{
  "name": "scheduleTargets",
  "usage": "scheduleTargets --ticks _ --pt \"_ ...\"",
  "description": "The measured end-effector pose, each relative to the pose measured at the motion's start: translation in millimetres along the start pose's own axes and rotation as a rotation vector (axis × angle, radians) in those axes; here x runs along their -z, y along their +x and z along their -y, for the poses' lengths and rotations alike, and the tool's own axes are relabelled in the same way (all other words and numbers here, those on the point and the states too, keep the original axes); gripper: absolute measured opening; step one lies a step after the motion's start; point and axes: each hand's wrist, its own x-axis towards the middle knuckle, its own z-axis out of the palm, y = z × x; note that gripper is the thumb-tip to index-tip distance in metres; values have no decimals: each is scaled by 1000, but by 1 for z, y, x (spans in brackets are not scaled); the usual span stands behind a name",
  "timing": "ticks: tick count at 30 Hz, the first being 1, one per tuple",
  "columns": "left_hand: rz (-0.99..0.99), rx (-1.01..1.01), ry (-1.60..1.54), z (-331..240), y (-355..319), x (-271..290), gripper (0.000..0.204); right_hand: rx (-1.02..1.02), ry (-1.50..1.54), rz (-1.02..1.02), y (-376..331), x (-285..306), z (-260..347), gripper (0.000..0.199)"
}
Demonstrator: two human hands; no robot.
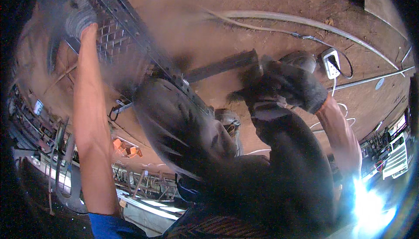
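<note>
My left hand (pixel 81 18), in a grey knitted glove, reaches to the upper left beside a dark metal frame (pixel 144 38) with a wire mesh panel (pixel 110 38). Its fingers are dark and blurred, so their grip does not show. The frame slants down past my bent left knee. My right hand (pixel 297 84), in a dark glove, is closed in front of my right knee. What it holds is too dark and smeared to make out. Close by, a dark flat metal bar (pixel 222 66) stretches between the frame and this hand.
On the brown ground lie a pale hose (pixel 305 20), a thin metal rod (pixel 375 79) and a white power strip (pixel 331 63) with a black plug. Orange pieces (pixel 126 148) and stacked metal lie behind on the left. A bright bluish-white glare (pixel 371 206) shines at the lower right.
</note>
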Motion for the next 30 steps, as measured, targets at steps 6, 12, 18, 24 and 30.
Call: scheduleTargets --ticks 6,12,18,24,30 --pt "-7 -30 -85 -7 1 5 54 574 -993 79 9 12 -13 28" --pt "-30 -62 -94 -10 0 0 54 577 -913 106 22 20 -14 39" --pt "-59 -109 -108 -8 7 2 54 619 -1039 126 21 19 -3 40" --pt "-137 -337 -202 -15 8 1 54 649 -1411 132 17 9 20 41" --pt "-51 -38 -16 -4 1 4 54 645 -1596 164 16 1 29 41"
